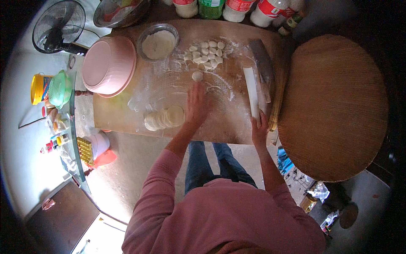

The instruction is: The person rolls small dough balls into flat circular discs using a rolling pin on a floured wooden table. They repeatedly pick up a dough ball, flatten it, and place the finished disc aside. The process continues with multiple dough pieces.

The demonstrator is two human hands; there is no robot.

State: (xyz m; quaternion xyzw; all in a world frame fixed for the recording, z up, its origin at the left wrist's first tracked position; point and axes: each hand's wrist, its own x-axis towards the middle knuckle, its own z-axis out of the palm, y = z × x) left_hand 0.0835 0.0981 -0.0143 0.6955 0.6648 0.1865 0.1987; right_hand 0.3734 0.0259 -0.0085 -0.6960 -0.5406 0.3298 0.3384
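My left hand [197, 103] is over the floured board [228, 122], fingers stretched out and slightly blurred. Just beyond its fingertips lies a small round piece of dough [197, 76]. To the left of my left wrist, flat round dough wrappers [165, 118] lie overlapping in a row. My right hand [259, 126] is closed around the near end of a white rolling pin [251, 89], which points away from me along the board's right side. Farther back, several small dough pieces [206, 55] sit clustered in scattered flour.
A metal bowl of flour [158, 44] and an upturned pink basin [108, 65] stand at the back left. A dark flat blade [261, 57] lies right of the rolling pin. A large round woven lid [334, 108] fills the right. Several bottles [234, 9] line the far edge.
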